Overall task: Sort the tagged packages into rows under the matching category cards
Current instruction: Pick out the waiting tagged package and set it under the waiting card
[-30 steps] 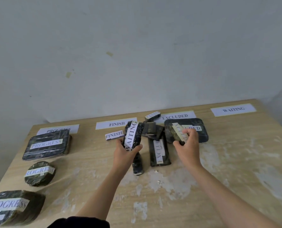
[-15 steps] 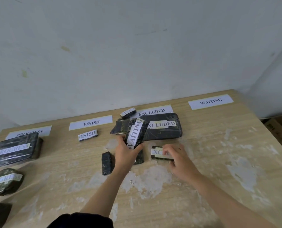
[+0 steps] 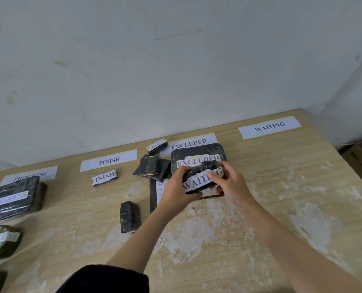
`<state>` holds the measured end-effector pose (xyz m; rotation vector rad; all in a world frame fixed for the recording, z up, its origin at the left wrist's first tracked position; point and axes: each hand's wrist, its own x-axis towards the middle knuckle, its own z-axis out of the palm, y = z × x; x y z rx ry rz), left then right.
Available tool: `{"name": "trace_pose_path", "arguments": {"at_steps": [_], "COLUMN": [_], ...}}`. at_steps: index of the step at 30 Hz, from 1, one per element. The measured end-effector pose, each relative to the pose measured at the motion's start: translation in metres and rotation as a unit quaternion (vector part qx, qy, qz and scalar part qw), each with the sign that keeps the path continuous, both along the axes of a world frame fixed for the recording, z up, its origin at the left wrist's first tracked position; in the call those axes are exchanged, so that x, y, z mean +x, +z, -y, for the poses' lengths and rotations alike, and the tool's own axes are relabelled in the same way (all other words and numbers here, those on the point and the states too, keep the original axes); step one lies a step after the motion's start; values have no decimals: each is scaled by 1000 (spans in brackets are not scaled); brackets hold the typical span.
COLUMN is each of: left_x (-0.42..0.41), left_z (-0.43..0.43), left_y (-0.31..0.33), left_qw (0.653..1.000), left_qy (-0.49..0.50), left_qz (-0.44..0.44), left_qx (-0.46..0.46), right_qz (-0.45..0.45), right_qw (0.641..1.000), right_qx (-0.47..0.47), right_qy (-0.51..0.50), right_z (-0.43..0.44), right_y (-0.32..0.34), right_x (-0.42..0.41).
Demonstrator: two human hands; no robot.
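A dark wrapped package tagged WAITING point(image 3: 199, 180) is held above the table by both hands. My left hand point(image 3: 174, 192) grips its left end and my right hand point(image 3: 230, 183) grips its right end. Under it lies a small package with a pale tag, mostly hidden. Behind sits a large flat package tagged EXCLUDED point(image 3: 197, 155), below the EXCLUDED card point(image 3: 188, 143). The WAITING card point(image 3: 270, 126) lies at the far right, with nothing under it. The FINISH card point(image 3: 108, 160) has a small FINISH package point(image 3: 104, 177) below it.
The PROGRESS card point(image 3: 31, 174) heads a column of dark packages point(image 3: 13, 198) on the left. Loose packages lie mid-table: two overlapping point(image 3: 152, 169), a small one tagged FINISH point(image 3: 157, 144), an untagged one point(image 3: 129, 216), a long one point(image 3: 154, 193). The wall borders the table's far edge.
My right hand set a small tagged package down below the EXCLUDED package, then moved onto the WAITING package. The WAITING package turned from upright to level and shifted right.
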<state>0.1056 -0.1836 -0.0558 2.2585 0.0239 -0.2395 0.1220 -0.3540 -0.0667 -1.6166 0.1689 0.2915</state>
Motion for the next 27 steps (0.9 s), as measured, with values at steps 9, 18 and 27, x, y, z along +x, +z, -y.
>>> {"name": "trace_pose_path", "arguments": {"at_steps": [9, 18, 27], "left_x": [13, 5, 4], "left_z": [45, 51, 53], "left_y": [-32, -53, -62], "left_qw": [960, 926, 917], "left_qy": [-139, -160, -143], "left_qz": [33, 61, 81], "left_qx": [241, 336, 364], "right_qz": [-75, 52, 130], "right_qw": [904, 856, 851], "right_qx": [25, -451, -497], "right_qy": [-419, -247, -111], "right_z": [86, 76, 77], "right_y": [-45, -68, -91], "right_x": [23, 4, 13]}}
